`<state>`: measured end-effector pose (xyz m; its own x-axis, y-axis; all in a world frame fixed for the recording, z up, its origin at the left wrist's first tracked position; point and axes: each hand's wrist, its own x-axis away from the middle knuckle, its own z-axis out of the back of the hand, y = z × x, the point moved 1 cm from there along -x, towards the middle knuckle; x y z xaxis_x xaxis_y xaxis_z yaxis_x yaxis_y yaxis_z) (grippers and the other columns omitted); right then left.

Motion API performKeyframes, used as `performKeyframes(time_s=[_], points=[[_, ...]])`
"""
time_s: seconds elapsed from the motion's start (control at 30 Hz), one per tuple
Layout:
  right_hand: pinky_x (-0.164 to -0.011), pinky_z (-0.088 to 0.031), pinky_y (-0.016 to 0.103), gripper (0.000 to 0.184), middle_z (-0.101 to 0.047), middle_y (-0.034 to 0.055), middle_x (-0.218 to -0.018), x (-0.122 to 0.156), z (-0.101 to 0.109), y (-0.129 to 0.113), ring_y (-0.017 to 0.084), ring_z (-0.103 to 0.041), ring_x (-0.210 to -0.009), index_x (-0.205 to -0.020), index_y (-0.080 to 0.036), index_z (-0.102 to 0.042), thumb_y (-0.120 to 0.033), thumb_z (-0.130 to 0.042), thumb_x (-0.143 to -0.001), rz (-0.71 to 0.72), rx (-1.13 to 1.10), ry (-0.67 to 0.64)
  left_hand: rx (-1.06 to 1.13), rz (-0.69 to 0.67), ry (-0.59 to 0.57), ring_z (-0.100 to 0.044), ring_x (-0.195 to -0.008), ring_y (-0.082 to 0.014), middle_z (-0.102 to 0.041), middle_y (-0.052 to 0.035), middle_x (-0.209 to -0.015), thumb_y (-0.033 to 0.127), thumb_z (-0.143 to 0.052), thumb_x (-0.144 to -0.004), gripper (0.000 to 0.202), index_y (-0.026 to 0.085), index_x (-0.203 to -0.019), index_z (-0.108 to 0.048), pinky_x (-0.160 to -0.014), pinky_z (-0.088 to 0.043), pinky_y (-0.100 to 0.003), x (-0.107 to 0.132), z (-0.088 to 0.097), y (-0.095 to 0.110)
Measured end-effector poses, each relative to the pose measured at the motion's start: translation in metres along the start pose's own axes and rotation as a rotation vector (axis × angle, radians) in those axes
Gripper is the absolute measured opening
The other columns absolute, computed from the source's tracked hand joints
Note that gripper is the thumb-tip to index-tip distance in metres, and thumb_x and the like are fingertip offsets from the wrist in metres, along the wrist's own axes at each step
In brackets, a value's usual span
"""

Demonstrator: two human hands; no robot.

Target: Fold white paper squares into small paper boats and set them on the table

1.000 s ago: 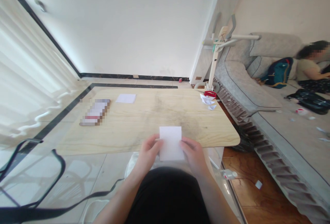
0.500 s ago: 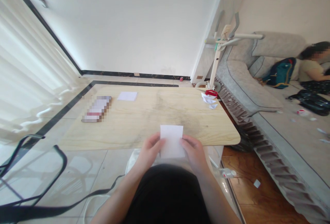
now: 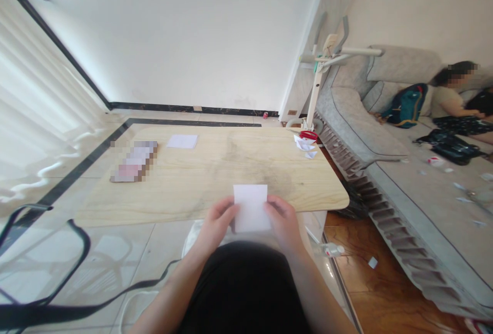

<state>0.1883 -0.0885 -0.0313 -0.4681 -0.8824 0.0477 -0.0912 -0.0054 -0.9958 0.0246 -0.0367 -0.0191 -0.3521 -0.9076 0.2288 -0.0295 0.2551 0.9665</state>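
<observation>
A small white sheet of paper [image 3: 250, 209] is held up between my two hands over the near edge of the wooden table [image 3: 192, 185]. My left hand [image 3: 220, 220] grips its left side, thumb in front and fingers behind. On the opposite side my right hand [image 3: 281, 218] pinches it the same way. The fingers behind the sheet are mostly hidden. Further white paper [image 3: 182, 141] lies flat at the table's back left. Several folded white paper pieces [image 3: 305, 145] sit at the back right, beside red-handled scissors [image 3: 308, 135].
A blurred-out flat object [image 3: 134, 161] lies at the table's left. To the right stand a grey sofa [image 3: 431, 205] with a backpack [image 3: 407, 105] and a seated person [image 3: 450, 98], and white exercise equipment [image 3: 316, 87]. A plastic bottle [image 3: 333, 250] is near the floor.
The whole view has shifted slightly, with the table and sofa sliding left in the picture. Both hands still hold the sheet in much the same pose.
</observation>
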Motion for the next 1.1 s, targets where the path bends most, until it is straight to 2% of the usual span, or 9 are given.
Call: performKeyframes(time_s=[0.33, 0.47, 0.6, 0.97, 1.1], points=[[-0.067, -0.049, 0.031, 0.017, -0.073, 0.0023, -0.074, 0.001, -0.0011, -0.0025, 0.02, -0.064, -0.07, -0.08, -0.019, -0.073, -0.032, -0.07, -0.07, -0.032, -0.043, -0.031, -0.088, -0.041, 0.075, -0.058, -0.068, -0.0164, -0.07, -0.0019, -0.072, 0.034, -0.063, -0.071, 0.027, 0.016, -0.086, -0.076, -0.062, -0.047, -0.023, 0.0035, 0.0011, 0.0072], [-0.067, -0.049, 0.03, 0.018, -0.072, 0.0017, -0.073, 0.0019, -0.0006, -0.0016, 0.02, -0.065, -0.07, -0.082, -0.019, -0.072, -0.032, -0.07, -0.07, -0.038, -0.04, -0.019, -0.046, 0.006, 0.097, -0.058, -0.066, -0.0162, -0.068, -0.0007, -0.069, 0.034, -0.063, -0.07, 0.031, 0.017, -0.093, -0.075, -0.06, -0.046, -0.023, 0.0041, 0.0003, 0.0059], [-0.068, -0.049, 0.031, 0.018, -0.073, 0.0022, -0.074, 0.0025, -0.0014, -0.0015, 0.021, -0.065, -0.072, -0.083, -0.019, -0.072, -0.032, -0.07, -0.071, -0.039, -0.045, -0.03, 0.027, 0.032, 0.088, -0.06, -0.068, -0.017, -0.071, -0.0022, -0.073, 0.034, -0.066, -0.066, 0.035, 0.016, -0.095, -0.075, -0.062, -0.047, -0.024, 0.0022, 0.001, 0.003], [-0.063, -0.046, 0.028, 0.02, -0.068, 0.0002, -0.066, 0.0029, -0.0019, -0.0026, 0.02, -0.063, -0.069, -0.086, -0.019, -0.071, -0.032, -0.069, -0.071, -0.056, -0.048, -0.056, 0.028, 0.021, 0.107, -0.062, -0.068, -0.0173, -0.071, -0.0025, -0.071, 0.035, -0.067, -0.067, 0.036, 0.015, -0.096, -0.074, -0.061, -0.047, -0.023, 0.001, 0.0013, -0.0009], [-0.063, -0.046, 0.028, 0.018, -0.068, 0.0, -0.067, 0.0032, -0.0022, -0.0032, 0.019, -0.063, -0.068, -0.085, -0.019, -0.071, -0.031, -0.068, -0.071, -0.055, -0.049, -0.069, 0.082, 0.013, 0.102, -0.06, -0.062, -0.0143, -0.07, -0.0007, -0.069, 0.034, -0.067, -0.068, 0.036, 0.014, -0.098, -0.073, -0.055, -0.047, -0.021, 0.0014, 0.0006, -0.0022]])
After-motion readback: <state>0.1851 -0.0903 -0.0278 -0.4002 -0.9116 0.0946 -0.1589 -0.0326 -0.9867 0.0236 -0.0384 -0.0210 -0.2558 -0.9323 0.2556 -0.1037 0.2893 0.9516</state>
